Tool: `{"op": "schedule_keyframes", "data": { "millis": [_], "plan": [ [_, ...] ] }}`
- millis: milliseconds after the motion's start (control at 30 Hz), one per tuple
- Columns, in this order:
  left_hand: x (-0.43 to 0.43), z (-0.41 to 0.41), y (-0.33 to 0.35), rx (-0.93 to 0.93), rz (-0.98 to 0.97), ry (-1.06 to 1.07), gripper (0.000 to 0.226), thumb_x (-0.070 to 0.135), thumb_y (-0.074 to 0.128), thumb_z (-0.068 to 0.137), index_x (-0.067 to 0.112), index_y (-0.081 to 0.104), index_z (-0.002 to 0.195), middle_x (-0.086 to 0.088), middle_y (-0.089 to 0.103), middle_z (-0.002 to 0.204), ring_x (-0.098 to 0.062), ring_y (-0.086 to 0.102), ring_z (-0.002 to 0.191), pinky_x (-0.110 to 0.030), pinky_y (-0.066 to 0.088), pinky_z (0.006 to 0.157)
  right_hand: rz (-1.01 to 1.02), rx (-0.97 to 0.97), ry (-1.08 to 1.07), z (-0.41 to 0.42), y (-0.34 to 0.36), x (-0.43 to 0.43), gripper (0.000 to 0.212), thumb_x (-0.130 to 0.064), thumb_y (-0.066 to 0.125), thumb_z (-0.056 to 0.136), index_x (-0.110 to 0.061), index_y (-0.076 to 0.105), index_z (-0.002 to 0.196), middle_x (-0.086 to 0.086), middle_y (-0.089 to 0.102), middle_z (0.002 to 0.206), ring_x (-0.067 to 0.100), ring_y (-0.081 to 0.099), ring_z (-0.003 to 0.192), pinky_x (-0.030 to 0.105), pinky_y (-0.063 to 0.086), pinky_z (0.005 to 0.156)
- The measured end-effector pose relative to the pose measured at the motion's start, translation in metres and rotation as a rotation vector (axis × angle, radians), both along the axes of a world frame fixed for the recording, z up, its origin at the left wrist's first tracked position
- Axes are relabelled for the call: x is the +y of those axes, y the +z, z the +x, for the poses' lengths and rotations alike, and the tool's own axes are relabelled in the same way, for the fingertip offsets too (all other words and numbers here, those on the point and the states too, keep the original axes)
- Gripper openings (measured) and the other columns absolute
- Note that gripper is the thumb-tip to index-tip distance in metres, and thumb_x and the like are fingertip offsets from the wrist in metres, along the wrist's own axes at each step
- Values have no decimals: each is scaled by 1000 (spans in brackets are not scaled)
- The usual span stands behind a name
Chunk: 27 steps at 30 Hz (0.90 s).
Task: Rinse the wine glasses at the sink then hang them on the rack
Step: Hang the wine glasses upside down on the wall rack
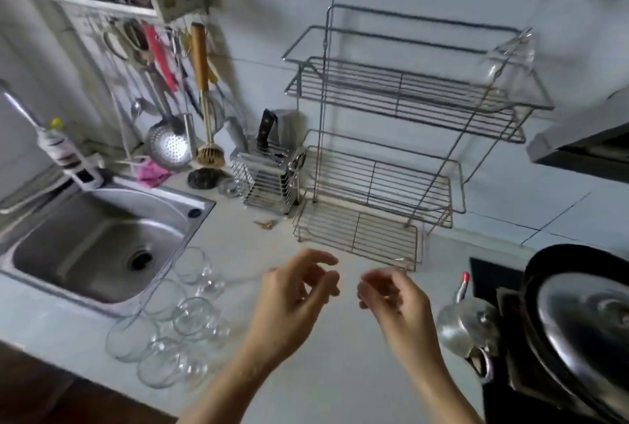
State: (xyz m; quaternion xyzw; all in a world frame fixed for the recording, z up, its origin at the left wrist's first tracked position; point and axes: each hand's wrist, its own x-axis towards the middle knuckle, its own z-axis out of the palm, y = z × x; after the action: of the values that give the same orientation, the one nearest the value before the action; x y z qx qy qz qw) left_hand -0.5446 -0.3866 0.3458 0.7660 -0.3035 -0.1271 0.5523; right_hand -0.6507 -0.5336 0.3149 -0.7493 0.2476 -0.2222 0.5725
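hands up front, both empty: left hand (299, 297) and right hand (394, 301) hover side by side over the counter (340, 372), fingers loosely curled, gripping nothing. off to the left, the wine glasses (177, 321) cluster on the counter just beside the sink (102, 236). one glass (510, 73) hangs at the top right corner of the wire rack (391, 100). the label on the bottle (54, 144) behind the sink is too blurred to read.
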Motion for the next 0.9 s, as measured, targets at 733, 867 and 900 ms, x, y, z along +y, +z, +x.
{"op": "schedule_keyframes", "data": {
  "millis": [733, 867, 900],
  "plan": [
    [347, 92, -118, 282, 335, 175, 13, 15, 71, 94, 28, 71, 96, 7, 75, 69, -7, 70, 63, -14, 51, 60, -17, 363, -68, 62, -122, 284, 29, -26, 81, 79, -30, 62, 100, -14, 65, 88, 4, 63, 83, 11, 46, 65],
    [363, 114, -130, 294, 365, 99, 12, 18, 71, 94, 30, 71, 96, 8, 74, 69, -7, 70, 65, -14, 52, 60, -102, 409, -122, 83, -128, 322, 62, -40, 86, 71, -24, 52, 120, -13, 54, 109, 2, 54, 100, 6, 40, 81],
    [364, 117, -133, 296, 371, 82, 11, 19, 71, 94, 30, 71, 97, 9, 74, 70, -7, 70, 65, -14, 52, 60, -120, 424, -136, 88, -130, 328, 70, -42, 87, 69, -23, 49, 124, -11, 51, 112, 2, 51, 102, 4, 38, 83]
  ]
}}
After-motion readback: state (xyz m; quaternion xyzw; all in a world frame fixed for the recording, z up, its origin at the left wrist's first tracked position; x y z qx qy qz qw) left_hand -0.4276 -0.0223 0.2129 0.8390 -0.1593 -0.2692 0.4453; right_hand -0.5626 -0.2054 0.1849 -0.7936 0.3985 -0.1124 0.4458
